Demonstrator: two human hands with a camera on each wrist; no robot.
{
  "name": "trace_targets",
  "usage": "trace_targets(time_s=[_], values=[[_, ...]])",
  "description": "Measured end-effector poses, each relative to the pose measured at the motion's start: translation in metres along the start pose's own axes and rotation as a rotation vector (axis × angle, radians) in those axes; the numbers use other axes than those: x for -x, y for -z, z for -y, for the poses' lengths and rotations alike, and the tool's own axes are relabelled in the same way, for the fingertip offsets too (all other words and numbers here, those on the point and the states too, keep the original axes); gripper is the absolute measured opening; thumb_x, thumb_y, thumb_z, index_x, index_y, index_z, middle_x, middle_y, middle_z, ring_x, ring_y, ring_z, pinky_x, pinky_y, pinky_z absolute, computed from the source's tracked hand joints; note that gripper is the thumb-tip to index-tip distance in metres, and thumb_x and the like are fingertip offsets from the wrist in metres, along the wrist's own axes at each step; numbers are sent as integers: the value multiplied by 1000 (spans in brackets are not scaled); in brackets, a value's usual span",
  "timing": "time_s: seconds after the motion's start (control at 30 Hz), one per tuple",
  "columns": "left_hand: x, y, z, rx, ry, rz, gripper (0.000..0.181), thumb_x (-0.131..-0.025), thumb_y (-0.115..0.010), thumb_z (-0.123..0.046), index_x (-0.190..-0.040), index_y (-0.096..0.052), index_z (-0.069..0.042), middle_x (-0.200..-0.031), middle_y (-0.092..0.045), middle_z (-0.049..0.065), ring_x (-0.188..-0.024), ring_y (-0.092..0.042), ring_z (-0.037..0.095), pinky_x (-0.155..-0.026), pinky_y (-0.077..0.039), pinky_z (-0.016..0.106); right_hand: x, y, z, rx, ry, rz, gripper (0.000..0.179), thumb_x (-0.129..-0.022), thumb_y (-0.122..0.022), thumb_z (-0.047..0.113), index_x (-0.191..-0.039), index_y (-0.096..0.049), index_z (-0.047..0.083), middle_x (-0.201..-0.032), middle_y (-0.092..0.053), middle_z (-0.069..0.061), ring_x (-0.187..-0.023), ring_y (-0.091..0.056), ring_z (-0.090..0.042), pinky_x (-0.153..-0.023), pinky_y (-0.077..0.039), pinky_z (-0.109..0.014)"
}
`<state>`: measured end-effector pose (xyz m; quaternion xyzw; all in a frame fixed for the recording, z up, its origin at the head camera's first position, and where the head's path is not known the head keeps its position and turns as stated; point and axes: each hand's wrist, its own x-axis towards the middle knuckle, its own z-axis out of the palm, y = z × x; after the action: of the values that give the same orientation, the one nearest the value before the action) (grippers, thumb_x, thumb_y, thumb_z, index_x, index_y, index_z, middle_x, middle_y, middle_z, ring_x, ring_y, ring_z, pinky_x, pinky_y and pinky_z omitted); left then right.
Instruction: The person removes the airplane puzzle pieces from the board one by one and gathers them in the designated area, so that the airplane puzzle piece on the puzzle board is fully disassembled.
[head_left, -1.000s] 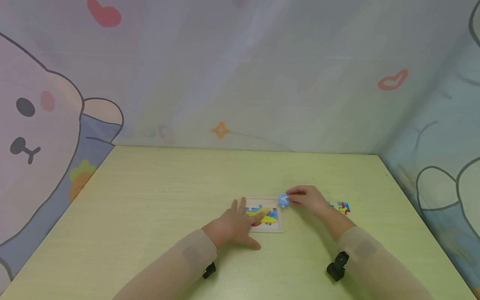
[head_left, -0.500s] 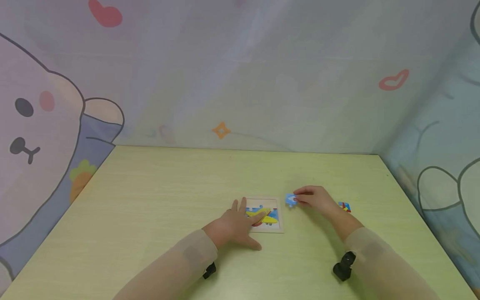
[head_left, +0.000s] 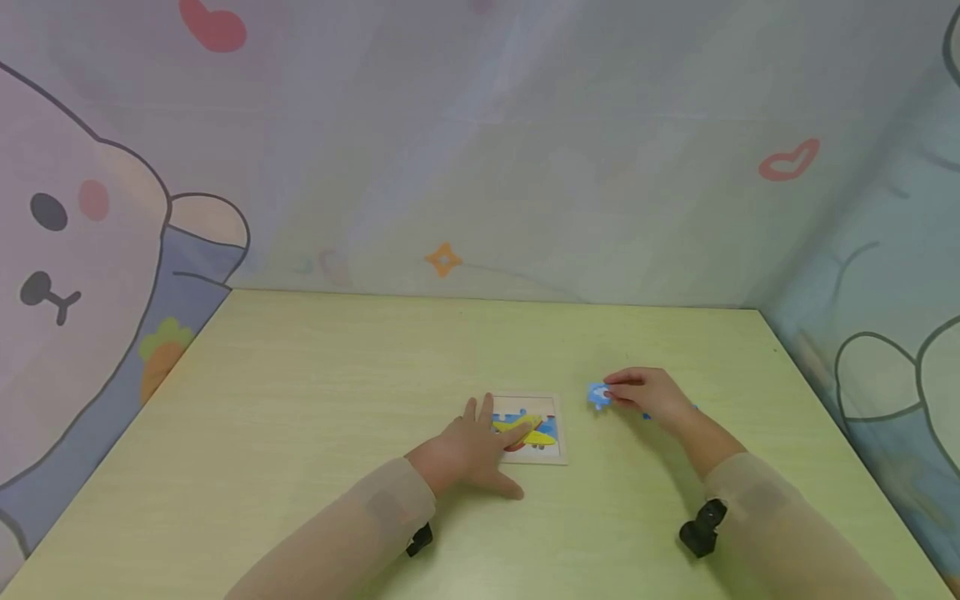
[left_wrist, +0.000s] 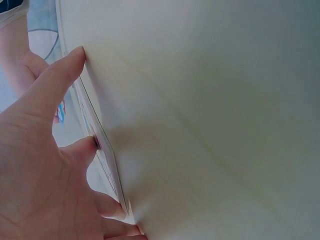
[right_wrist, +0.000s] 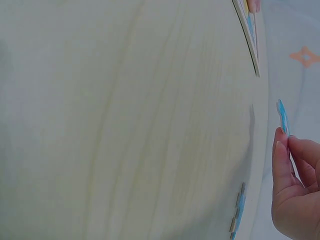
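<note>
In the head view my left hand (head_left: 467,450) lies with spread fingers over the left part of a wooden puzzle tray (head_left: 562,433). A yellow airplane picture (head_left: 537,433) on blue shows in the tray, and its upper part is bare wood. My right hand (head_left: 654,395) pinches a light blue puzzle piece (head_left: 597,396) between thumb and fingers, to the right of the tray. The right wrist view has this piece edge-on, raised above the table. More puzzle pieces (right_wrist: 239,212) lie on the table below the right hand, mostly hidden by it in the head view.
The pale wooden table (head_left: 337,375) reaches back to a printed cloth backdrop (head_left: 480,167), with another cloth side at the right. A black wrist camera (head_left: 702,528) sits under the right sleeve, another (head_left: 420,540) under the left.
My right hand has moved right, away from the tray, carrying the light blue piece, and now covers most of the loose pieces. The left hand has stayed in place on the tray.
</note>
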<state>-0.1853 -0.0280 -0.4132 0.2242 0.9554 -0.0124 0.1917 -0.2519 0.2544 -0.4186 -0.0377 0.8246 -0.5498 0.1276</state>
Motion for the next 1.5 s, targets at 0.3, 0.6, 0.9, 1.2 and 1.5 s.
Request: trace_targets(time_s=[0.3,0.6,0.9,1.2,1.5], values=[[1,1,0,-3,-1,6,89,-73,-58,-71,-147,-20,-41,-152,-5,23,-137,-12,44,-103,-31,46,-2,4,-7,26,-54,3,29,-92,-56,4,-115,-55,-14,-100,-65,-13,-84,-63,-9,-76,-51,-25],[0,0,0,-15,-1,3,90,-72,-58,-72,-147,-19,-41,-152,-5,23,-137,-13,43,-101,-33,47,-2,4,-12,100,-55,17,22,-92,-55,0,-109,-59,-13,-97,-65,-12,-83,-64,-11,-75,-52,-26],[0,-1,0,-22,4,1,90,-72,-57,-72,-147,-19,-42,-152,-6,23,-137,-14,43,-101,-33,46,0,5,-13,271,18,-20,18,-90,-59,4,-103,-65,-7,-94,-67,-11,-80,-64,-15,-69,-51,-28],[3,2,-1,-9,5,1,89,-72,-59,-71,-147,-20,-42,-152,-6,23,-137,-13,43,-101,-33,46,0,5,-13,428,58,-45,14,-89,-62,9,-98,-68,0,-96,-66,-11,-75,-57,-17,-65,-47,-29],[-1,0,0,-10,2,3,90,-72,-59,-72,-147,-20,-42,-153,-5,22,-137,-12,43,-101,-33,46,2,6,-11,464,73,-49,16,-90,-59,7,-100,-66,-2,-90,-66,-9,-68,-56,-17,-61,-47,-30]])
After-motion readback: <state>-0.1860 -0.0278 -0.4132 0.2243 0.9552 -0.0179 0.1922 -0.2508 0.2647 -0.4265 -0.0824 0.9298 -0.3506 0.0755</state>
